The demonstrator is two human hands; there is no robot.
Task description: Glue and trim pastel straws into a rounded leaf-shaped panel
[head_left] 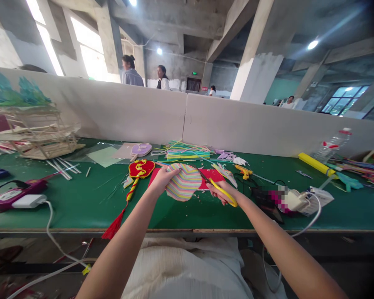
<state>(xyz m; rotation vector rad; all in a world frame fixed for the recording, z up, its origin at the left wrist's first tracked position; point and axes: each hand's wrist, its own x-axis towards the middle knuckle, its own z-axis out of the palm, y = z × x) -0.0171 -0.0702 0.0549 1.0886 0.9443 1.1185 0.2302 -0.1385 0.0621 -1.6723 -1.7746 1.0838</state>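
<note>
My left hand (162,179) grips the left edge of a rounded piece with pastel zigzag stripes (183,182). In my right hand (222,193) is a pair of scissors (222,190) with yellow handles, its blades at the piece's upper right edge. Under the striped piece lies a red sheet (212,174), partly covered. To the left rests a red and yellow fan-shaped ornament (141,169) with a wrapped handle and a red tassel (114,224). My left thumb and fingertips are partly hidden by the striped piece.
Pastel craft stems (187,150) are bundled at the back, beside a purple fan shape (141,149). A glue gun (244,171) lies to the right. Power strips (15,195) with white cables, a plastic bottle (333,145) and a stick-built model (43,137) stand around. A white partition (137,110) borders the table.
</note>
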